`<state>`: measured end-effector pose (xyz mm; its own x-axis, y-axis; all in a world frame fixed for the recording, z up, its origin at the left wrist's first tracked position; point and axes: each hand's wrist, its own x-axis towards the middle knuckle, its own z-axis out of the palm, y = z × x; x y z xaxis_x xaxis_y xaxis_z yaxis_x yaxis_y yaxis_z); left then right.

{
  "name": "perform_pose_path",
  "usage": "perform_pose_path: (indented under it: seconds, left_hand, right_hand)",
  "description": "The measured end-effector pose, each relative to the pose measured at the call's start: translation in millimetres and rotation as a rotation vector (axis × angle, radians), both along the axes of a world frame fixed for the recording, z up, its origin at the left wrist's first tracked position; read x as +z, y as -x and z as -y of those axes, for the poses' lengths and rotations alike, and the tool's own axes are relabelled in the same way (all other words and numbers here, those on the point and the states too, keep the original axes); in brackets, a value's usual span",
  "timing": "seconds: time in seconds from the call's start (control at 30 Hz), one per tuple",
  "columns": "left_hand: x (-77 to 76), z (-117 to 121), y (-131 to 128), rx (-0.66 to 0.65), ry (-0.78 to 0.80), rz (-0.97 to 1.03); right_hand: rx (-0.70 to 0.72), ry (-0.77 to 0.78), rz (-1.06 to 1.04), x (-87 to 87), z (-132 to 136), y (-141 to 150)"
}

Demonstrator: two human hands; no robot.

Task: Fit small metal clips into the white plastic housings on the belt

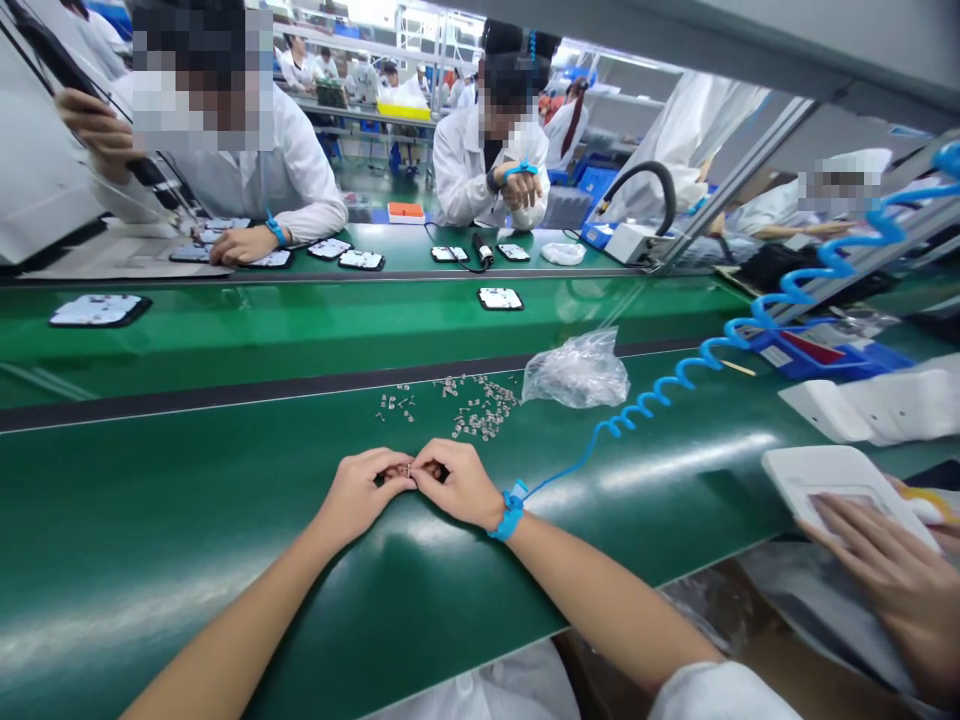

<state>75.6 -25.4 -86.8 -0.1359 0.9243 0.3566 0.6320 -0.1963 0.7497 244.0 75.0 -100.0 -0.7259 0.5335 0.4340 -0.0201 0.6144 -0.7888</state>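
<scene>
My left hand (367, 490) and my right hand (459, 482) meet just above the green bench top (247, 480). Both are closed, thumbs against fingertips, pinching a tiny metal part (409, 470) between them; its exact kind is too small to make out. Beyond my fingers lies a loose pile of small metal parts (487, 408), with a few more scattered to its left. A crumpled clear plastic bag (577, 372) rests to the right of the pile. Around my right wrist sits a blue wrist strap (510, 512) with a coiled blue cord (675, 378).
A green conveyor belt (315, 325) runs past the bench, carrying white-and-black flat units (500, 299). Co-workers in white coats sit across it. At right, a co-worker's hand (885, 560) holds a white panel (817, 470), near a blue tray (840, 355). A metal frame hangs overhead.
</scene>
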Motion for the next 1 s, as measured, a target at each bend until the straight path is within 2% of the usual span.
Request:
perform_pose_path:
  seconds: [0.23,0.53,0.8,1.0]
  left_hand:
    - [-2.1,1.6,1.3,0.023,0.055,0.065]
    - [-8.0,0.2,1.2,0.019,0.048,0.021]
    - [-9.4,0.1,2.5,0.027,0.014,0.091]
    - [-7.9,0.2,0.4,0.025,0.034,0.016]
  right_hand:
    - [-0.016,-0.002,-0.055,0.8,-1.6,0.2]
    - [0.032,-0.077,-0.067,-4.0,0.0,1.1]
    - [-0.014,-0.057,-0.067,0.1,-3.7,-1.2]
    - [0.041,-0.081,-0.062,-1.9,-2.0,-0.5]
